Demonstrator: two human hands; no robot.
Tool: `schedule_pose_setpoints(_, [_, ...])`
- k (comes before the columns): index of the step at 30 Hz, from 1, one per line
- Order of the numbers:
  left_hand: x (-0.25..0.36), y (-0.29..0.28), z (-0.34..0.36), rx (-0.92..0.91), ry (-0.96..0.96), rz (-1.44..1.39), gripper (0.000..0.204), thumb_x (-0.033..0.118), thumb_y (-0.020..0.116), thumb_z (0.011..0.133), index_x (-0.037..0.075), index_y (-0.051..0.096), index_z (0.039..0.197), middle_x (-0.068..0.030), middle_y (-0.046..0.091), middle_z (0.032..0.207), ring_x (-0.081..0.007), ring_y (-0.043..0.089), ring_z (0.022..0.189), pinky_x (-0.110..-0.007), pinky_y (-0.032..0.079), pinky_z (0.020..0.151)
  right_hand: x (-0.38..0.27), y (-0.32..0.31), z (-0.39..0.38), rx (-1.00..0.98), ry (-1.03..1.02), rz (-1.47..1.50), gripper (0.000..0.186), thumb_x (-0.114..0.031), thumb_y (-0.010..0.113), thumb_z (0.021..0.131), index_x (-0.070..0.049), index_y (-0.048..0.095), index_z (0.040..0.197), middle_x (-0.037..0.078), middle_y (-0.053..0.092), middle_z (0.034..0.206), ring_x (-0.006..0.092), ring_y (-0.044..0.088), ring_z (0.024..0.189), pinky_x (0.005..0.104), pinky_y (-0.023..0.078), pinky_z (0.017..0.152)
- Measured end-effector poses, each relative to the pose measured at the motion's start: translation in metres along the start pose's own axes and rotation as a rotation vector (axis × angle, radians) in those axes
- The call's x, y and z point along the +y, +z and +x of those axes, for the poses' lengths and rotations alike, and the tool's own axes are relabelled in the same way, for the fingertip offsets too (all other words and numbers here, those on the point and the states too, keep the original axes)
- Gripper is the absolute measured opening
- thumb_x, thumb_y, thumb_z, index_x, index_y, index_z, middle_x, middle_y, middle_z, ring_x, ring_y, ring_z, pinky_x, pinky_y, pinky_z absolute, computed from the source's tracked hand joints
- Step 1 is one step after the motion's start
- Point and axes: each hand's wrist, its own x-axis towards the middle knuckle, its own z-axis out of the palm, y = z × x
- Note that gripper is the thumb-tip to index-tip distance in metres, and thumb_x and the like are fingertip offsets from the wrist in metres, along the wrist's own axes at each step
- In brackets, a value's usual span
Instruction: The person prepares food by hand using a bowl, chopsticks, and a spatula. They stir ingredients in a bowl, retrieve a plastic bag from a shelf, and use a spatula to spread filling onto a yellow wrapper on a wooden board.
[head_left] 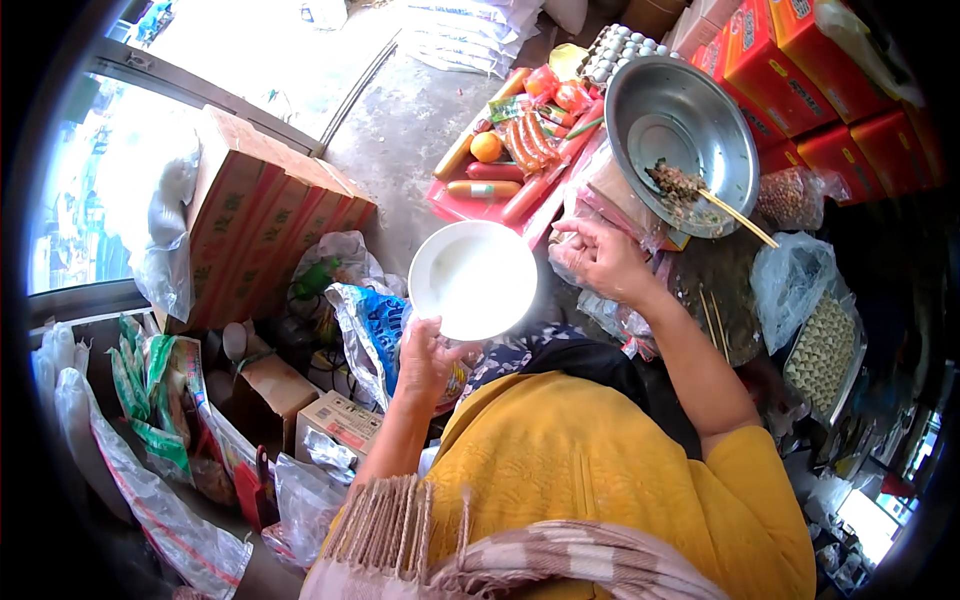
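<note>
My left hand (430,357) grips the near rim of a round white bowl (421,270), thumb along its edge. Inside the bowl the surface looks white and slightly blurred; I cannot make out whether it holds anything. To the right of the bowl, my right hand (605,262) hangs with bent, parted fingers and nothing visible in them, over crumpled clear plastic. Beyond that hand stands a large metal basin (681,85) with a clump of minced filling (680,186) on its near side. A pair of wooden chopsticks (738,217) rests in the filling and over the basin's rim.
Sausages (530,142) and an orange (486,147) lie on a red tray ahead. Egg trays (622,50) and red boxes (775,65) stand behind and right. Large cartons (260,215) and plastic bags (150,480) crowd the left. More chopsticks (714,320) lie right.
</note>
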Motion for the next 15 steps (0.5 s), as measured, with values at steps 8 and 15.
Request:
schedule_pose_setpoints(8, [0.022,-0.001,0.022,0.028,0.040,-0.084,0.058,0.034,0.047,0.087,-0.006,0.039,0.128,-0.0166,0.053,0.124,-0.0276,0.056,0.111,-0.040,0.053,0.087,-0.026,0.045,0.046,-0.420,0.334,0.647,0.070,-0.039,0.063,0.086,0.002,0.033,0.134,0.012,0.063,0.098,0.0159,0.064,0.067,0.0244,0.052,0.050])
schedule_pose_setpoints(15, [0.069,-0.032,0.083,0.012,0.027,-0.077,0.059,0.033,0.050,0.087,-0.005,0.036,0.130,-0.0162,0.050,0.127,-0.0273,0.052,0.117,-0.041,0.049,0.094,-0.044,0.090,0.129,-0.251,0.385,0.573,0.045,-0.017,0.044,0.081,0.003,0.042,0.121,0.014,0.063,0.081,0.0196,0.064,0.057,0.0295,0.056,0.046])
